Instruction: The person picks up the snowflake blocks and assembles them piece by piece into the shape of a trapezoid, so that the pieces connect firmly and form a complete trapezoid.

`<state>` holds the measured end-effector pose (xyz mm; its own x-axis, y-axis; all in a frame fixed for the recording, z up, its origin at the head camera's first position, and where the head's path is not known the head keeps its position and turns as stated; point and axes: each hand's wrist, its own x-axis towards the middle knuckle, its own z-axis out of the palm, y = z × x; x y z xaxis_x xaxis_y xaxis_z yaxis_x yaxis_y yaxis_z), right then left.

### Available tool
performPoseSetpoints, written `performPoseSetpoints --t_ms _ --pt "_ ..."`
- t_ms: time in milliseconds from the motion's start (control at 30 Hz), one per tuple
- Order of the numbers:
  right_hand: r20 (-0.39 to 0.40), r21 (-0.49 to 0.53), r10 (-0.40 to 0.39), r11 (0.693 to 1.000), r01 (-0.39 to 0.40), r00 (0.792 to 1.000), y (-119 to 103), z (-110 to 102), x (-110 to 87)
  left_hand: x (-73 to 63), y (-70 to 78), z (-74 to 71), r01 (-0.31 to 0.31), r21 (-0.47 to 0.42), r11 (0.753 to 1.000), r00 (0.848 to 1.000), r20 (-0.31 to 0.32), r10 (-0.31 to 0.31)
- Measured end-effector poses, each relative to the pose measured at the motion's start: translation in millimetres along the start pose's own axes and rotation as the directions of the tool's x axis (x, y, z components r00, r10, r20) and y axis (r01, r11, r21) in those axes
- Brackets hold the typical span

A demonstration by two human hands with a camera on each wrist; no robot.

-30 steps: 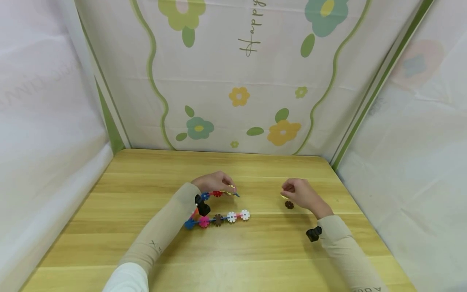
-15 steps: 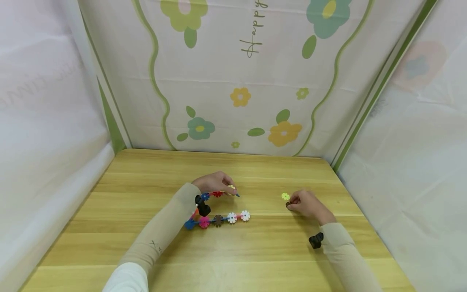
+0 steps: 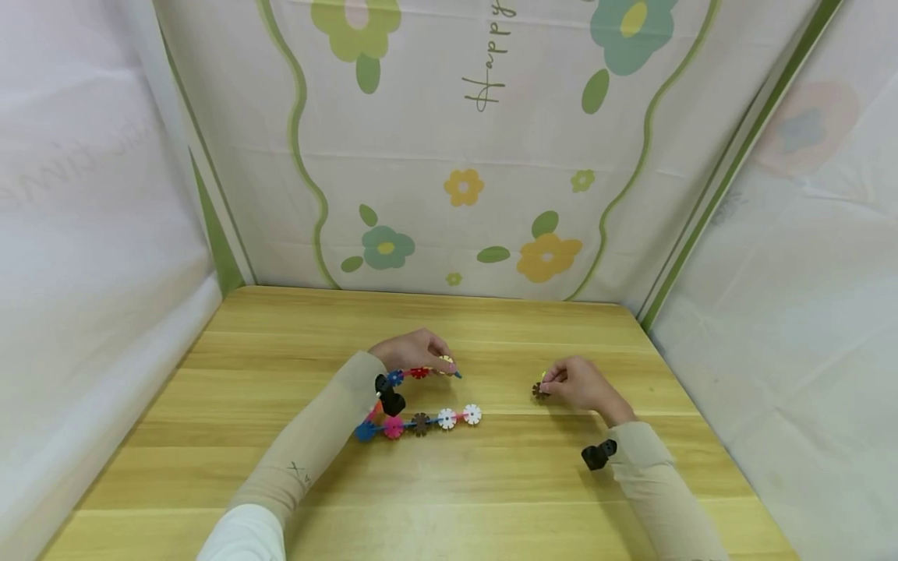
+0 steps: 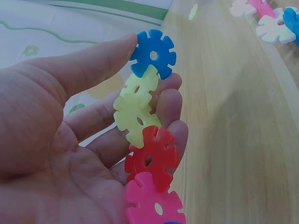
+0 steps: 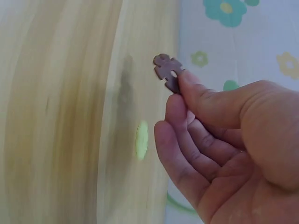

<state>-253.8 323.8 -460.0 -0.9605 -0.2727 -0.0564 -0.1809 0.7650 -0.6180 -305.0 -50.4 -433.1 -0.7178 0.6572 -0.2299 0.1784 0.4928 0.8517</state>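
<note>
My left hand (image 3: 419, 351) holds one end of a chain of interlocking plastic snowflake discs. In the left wrist view its thumb is against a blue disc (image 4: 164, 55), with the fingers behind the pale yellow (image 4: 133, 114), red (image 4: 161, 154) and pink discs (image 4: 147, 198) that follow. The chain bends round under the left forearm and comes back along the table to a white disc (image 3: 472, 414). Between thumb and forefinger, my right hand (image 3: 581, 382) pinches a brown snowflake disc (image 5: 167, 72) by its edge. A loose yellow-green disc (image 5: 141, 141) lies on the table beside that hand.
The wood-grain table (image 3: 449, 499) ends at a white flower-print cloth (image 3: 421, 132) at the back. Similar pale cloth walls stand at the left (image 3: 91, 234) and right (image 3: 786, 296). A black wrist camera (image 3: 599, 454) is strapped on each arm.
My right hand has left the yellow-green disc, gone to the brown one, picked it up and moved it slightly left. My left hand and the chain have stayed in place.
</note>
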Motion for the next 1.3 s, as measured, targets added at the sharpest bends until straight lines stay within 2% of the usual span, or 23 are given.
performPoseSetpoints --t_ms 167,333,433,633,733,900,1067,1300 --pt "0.008 0.096 -0.049 0.994 0.048 0.999 -13.2 11.9 7.7 -0.7 0.2 -0.3 0.003 -0.007 1.000 1.000 0.004 -0.003" --pt "-0.007 0.226 -0.031 0.974 0.032 0.999 -34.1 27.2 14.3 -2.2 1.3 -1.1 0.009 -0.016 1.000 1.000 0.006 -0.009" --pt "-0.021 0.332 -0.001 0.943 0.008 1.000 -47.9 38.6 18.5 -2.2 0.8 -1.5 0.014 -0.013 1.000 1.000 -0.001 -0.014" --pt "-0.014 0.516 0.044 0.856 -0.030 0.999 -69.7 61.7 26.9 -1.4 -0.4 -2.4 0.023 0.007 1.000 0.999 -0.025 -0.023" --pt "-0.013 0.546 0.053 0.837 -0.037 0.998 -76.3 70.3 29.6 -1.3 -0.6 -2.3 0.026 0.004 1.000 0.999 -0.030 -0.026" --pt "-0.005 0.566 0.086 0.822 -0.068 0.996 -80.2 79.2 32.0 -1.5 -0.6 -1.9 0.033 0.000 0.999 0.999 -0.032 -0.033" --pt "0.003 0.584 0.074 0.809 -0.062 0.997 -81.9 84.1 33.4 -1.6 -0.5 -1.6 0.043 -0.004 0.999 0.998 -0.038 -0.043" --pt "-0.021 0.603 0.081 0.796 -0.052 0.997 -92.6 87.4 32.0 -2.0 2.6 1.6 0.015 -0.020 1.000 0.998 -0.059 -0.016"
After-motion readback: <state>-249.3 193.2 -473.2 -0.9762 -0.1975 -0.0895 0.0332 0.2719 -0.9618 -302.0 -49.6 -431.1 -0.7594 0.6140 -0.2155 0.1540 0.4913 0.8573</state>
